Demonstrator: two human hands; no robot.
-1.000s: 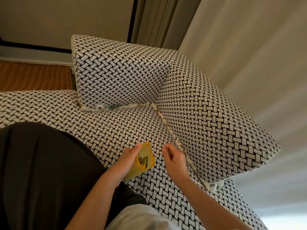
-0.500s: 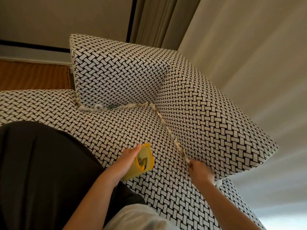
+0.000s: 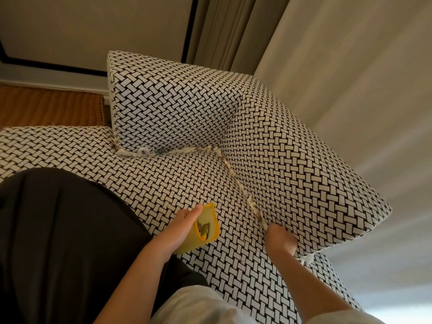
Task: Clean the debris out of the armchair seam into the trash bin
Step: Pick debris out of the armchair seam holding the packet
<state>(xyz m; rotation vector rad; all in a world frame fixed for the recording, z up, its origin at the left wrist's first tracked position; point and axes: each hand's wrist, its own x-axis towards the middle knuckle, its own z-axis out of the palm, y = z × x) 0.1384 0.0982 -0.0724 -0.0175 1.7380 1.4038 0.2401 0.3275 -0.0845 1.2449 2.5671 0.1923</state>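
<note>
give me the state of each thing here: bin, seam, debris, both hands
yellow bin: tilted, open-topped, a few scraps inside
left hand: grips the yellow bin at its rim
right hand: at the near end of the side seam, fingertips hidden, grip unclear
seam: stuffed along the back and side runs
debris: pale scraps wedged in the seam, not yet pulled out

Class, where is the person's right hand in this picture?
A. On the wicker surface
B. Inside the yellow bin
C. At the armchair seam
C: the right hand sits at the near end of the debris-filled seam; the left hand holds the yellow bin.
</note>
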